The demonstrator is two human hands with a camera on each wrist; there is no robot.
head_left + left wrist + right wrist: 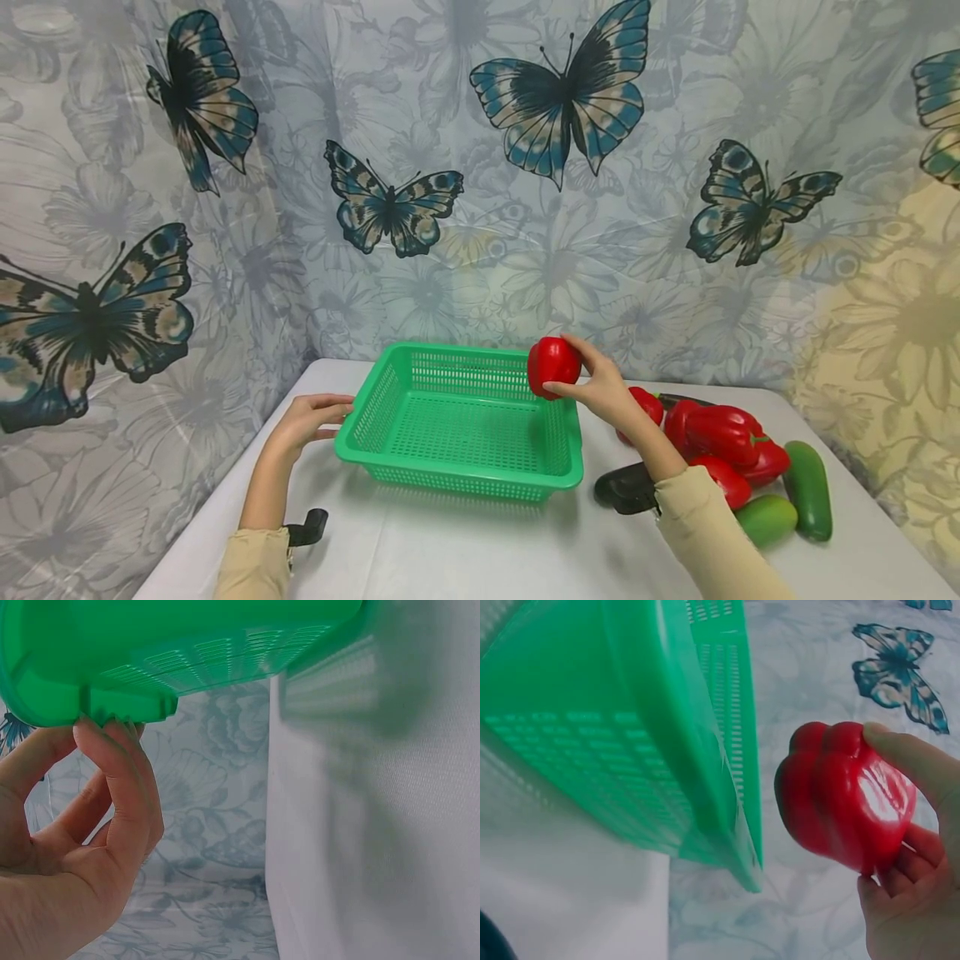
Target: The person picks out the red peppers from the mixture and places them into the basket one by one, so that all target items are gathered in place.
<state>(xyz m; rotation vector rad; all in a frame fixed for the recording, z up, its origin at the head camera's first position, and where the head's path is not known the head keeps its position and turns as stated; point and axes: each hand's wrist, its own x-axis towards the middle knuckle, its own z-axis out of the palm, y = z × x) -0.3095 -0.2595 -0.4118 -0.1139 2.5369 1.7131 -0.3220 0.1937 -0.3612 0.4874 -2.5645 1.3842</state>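
A green plastic basket (465,429) with slotted walls stands on the white table. At its left end my left hand (309,423) has its fingertips on the rim; in the left wrist view, the curved fingers (124,769) meet the rim's edge (127,709). My right hand (600,385) grips a glossy red bell pepper (551,367) between thumb and fingers, over the basket's back right corner. Up close in the right wrist view, the bell pepper (840,795) is apart from the basket rim (697,772). No objects show inside the basket.
Right of the basket lies a pile of red peppers (723,433), partly behind my right forearm. A green mango-like fruit (768,518) and a cucumber-like vegetable (808,490) lie beside it. Butterfly-patterned cloth (525,250) hangs behind the table.
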